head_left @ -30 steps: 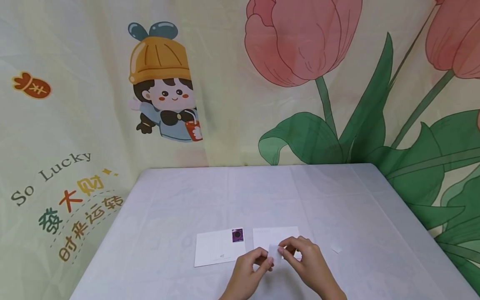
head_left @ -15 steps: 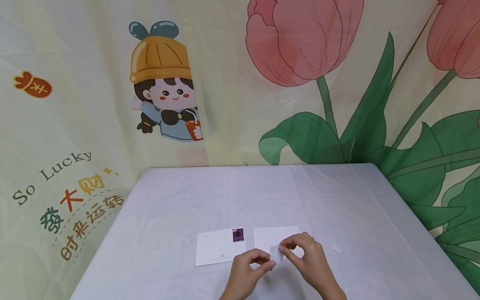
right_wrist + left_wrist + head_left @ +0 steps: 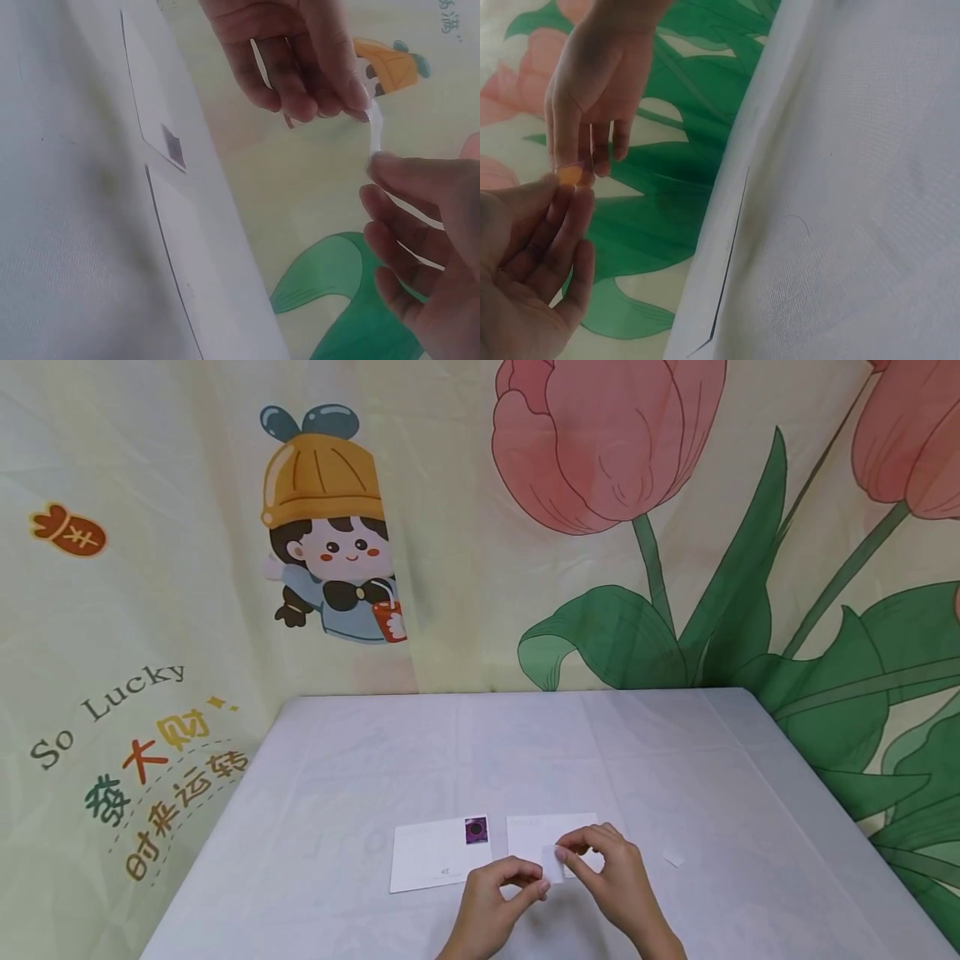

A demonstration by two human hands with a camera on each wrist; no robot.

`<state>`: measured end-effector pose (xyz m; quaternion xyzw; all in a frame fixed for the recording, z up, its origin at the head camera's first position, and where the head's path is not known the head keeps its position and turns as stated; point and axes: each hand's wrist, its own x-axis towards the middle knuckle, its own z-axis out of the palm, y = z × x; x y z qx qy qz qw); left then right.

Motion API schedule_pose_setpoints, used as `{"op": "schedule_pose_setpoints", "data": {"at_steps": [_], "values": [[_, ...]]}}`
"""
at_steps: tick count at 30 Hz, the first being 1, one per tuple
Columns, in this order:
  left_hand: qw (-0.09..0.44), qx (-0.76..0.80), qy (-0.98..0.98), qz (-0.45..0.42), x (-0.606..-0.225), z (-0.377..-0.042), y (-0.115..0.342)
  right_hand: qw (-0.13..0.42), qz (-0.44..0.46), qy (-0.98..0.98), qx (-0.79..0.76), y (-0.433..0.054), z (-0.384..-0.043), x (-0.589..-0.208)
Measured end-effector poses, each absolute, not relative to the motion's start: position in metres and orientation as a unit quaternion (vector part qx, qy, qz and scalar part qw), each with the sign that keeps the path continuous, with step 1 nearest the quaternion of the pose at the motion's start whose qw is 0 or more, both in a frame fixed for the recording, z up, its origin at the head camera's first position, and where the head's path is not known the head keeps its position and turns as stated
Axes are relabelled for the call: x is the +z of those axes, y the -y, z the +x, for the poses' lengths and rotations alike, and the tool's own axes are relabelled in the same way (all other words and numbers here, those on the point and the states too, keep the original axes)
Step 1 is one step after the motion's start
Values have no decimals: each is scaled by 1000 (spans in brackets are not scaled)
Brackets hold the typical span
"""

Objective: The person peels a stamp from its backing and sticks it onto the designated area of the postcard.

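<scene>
A small stamp-like square (image 3: 552,866) is held up between both hands, its white side toward the head camera. An orange-and-purple side of this square (image 3: 570,175) shows in the left wrist view. My left hand (image 3: 495,897) pinches its left edge between thumb and fingers. With thumb and forefinger, my right hand (image 3: 611,877) pinches the upper right part. In the right wrist view the white piece (image 3: 375,129) looks slightly bent. Behind the hands lies a blank white envelope or card (image 3: 532,831), partly covered by them. To its left, another white envelope or card (image 3: 427,856) bears a purple stamp (image 3: 476,830).
A small white paper scrap (image 3: 673,860) lies right of the right hand. The white-covered table (image 3: 525,752) reaches back to a printed curtain (image 3: 457,527) with tulips and a cartoon figure.
The right hand has shifted slightly up, and the left hand's thumb and fingers sit a little differently at the square's left edge. The envelopes or cards and scrap have stayed put.
</scene>
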<state>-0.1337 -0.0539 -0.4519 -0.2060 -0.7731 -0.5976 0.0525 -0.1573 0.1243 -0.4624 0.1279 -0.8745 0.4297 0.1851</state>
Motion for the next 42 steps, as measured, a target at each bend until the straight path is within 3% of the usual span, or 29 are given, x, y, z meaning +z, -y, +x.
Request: {"op": "schedule_pose_setpoints", "data": {"at_steps": [17, 42], "values": [[63, -581, 770, -255, -450, -136, 57, 83, 156, 875, 451, -121, -160, -470], [37, -589, 764, -262, -452, -135, 60, 75, 191, 864, 459, -119, -160, -477]]}}
